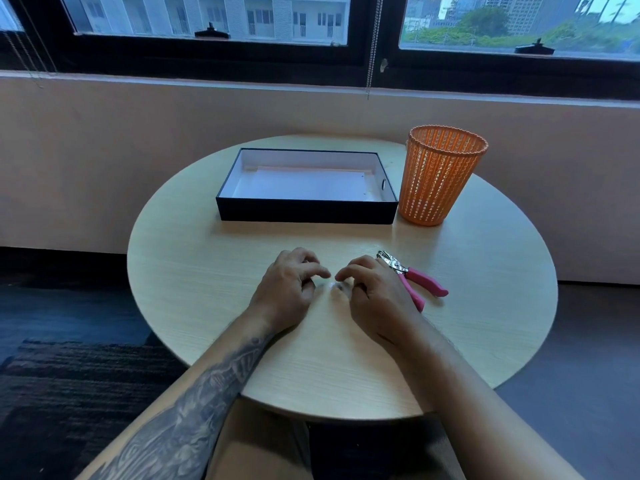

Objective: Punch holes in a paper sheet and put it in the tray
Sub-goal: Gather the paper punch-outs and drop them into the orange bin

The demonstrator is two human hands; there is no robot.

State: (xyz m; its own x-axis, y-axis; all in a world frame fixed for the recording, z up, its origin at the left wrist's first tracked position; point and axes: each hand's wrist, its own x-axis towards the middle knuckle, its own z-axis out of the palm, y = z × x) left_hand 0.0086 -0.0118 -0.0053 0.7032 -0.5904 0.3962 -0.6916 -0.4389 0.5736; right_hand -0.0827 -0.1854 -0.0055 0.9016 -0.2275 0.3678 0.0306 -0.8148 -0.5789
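**Small scraps under your fingertips, sheet already in the tray**

Your left hand (289, 284) and right hand (372, 289) rest close together on the worktop (194, 271), fingers curled, pinching at some tiny pale bits (334, 289) between them. Whether either grip has actually closed on anything, you cannot tell from here; the spot is blurred.

The risk is that those bits are light: a sweep of your wrist or a breath could scatter them off the round edge onto the dark carpet (69, 375). Your right wrist also lies against the pink-handled punch (412, 277), so pulling back carelessly could knock it.

Farther off, the black tray (306, 211) holds the white paper sheet (304, 185), lying flat with small holes showing near its right edge. The orange basket (441, 174) stands just beside the tray; it looks light and easily tipped if you reach across.

Beyond are a plain wall and dark-framed windows (367, 57).
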